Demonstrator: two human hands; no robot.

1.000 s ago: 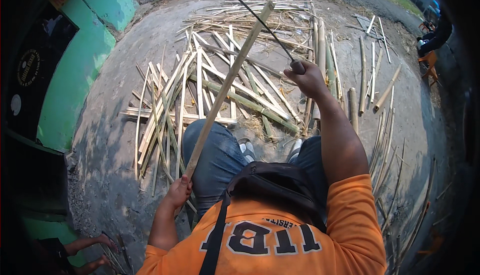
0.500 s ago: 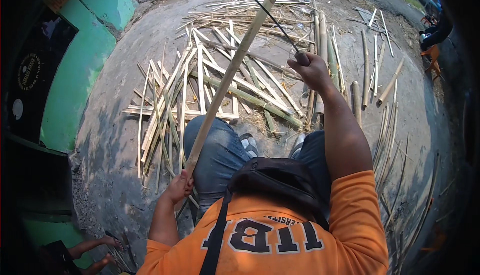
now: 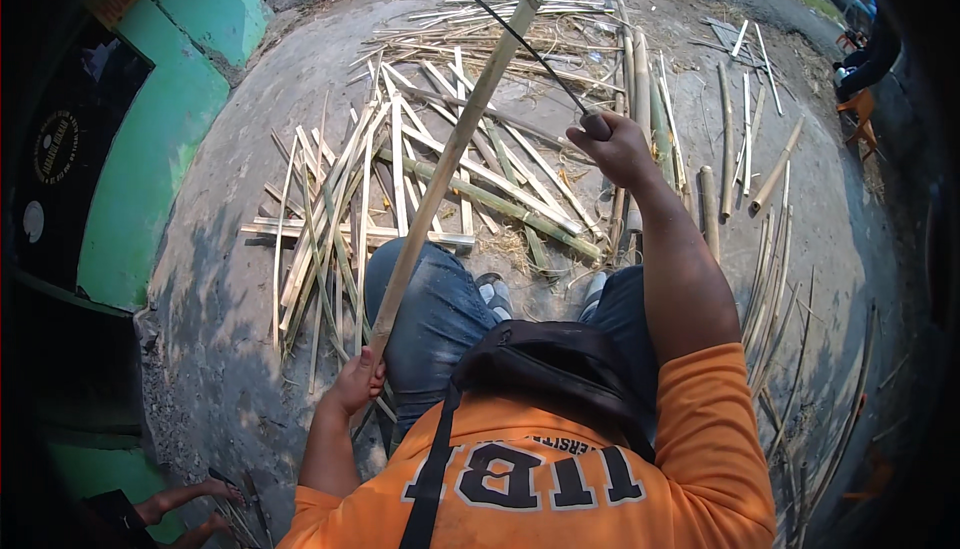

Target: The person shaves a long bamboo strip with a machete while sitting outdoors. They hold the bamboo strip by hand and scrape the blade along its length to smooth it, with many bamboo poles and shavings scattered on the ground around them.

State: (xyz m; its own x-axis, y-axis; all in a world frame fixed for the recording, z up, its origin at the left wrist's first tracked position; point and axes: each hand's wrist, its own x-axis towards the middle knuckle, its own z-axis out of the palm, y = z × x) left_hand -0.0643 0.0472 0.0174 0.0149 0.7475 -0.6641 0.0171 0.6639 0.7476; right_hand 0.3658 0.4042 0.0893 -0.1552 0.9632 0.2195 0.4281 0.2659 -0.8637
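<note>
Gripping the lower end of a long pale bamboo strip (image 3: 450,154), the left hand (image 3: 357,381); right hand (image 3: 620,149) closed around a thin dark-bladed knife (image 3: 505,34) crossing the strip's tip.

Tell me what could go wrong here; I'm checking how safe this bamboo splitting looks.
The long blade in the right hand crosses the bamboo pole near its top, while the left hand grips the pole's lower end over the knees; a slip might bring the edge toward the legs. Split bamboo strips around the shoes could roll underfoot.
</note>
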